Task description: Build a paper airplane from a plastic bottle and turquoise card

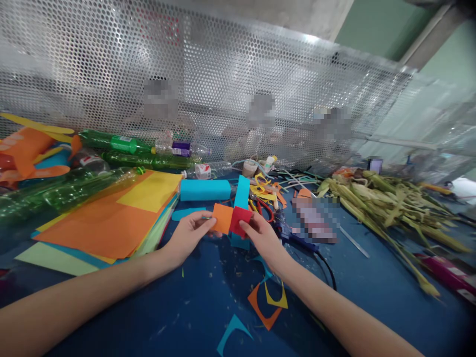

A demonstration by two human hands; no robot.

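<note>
Head camera looks down on a blue table (208, 302) scattered with paper scraps, and everything else is placed from it. Along its far edge stands a perforated metal screen (230, 74). On the table's left part lies a stack of paper sheets (107, 223), orange and yellow on top, with green plastic bottles (122, 145) behind it; their labels are too small to read. On the right part lies a heap of dried plant stalks (390, 203). Near the middle, toward the far edge, rests a rolled blue paper tube (205, 190).

Above the table's middle, the left hand (188, 235) pinches an orange paper square (222, 218) between thumb and fingers. The right hand (262, 235) pinches a red paper square (239, 220) the same way. Both squares are small, plain and flat, with no writing; the red one overlaps the orange one's right edge. A blue paper strip (242, 193) rises just behind them.
</note>
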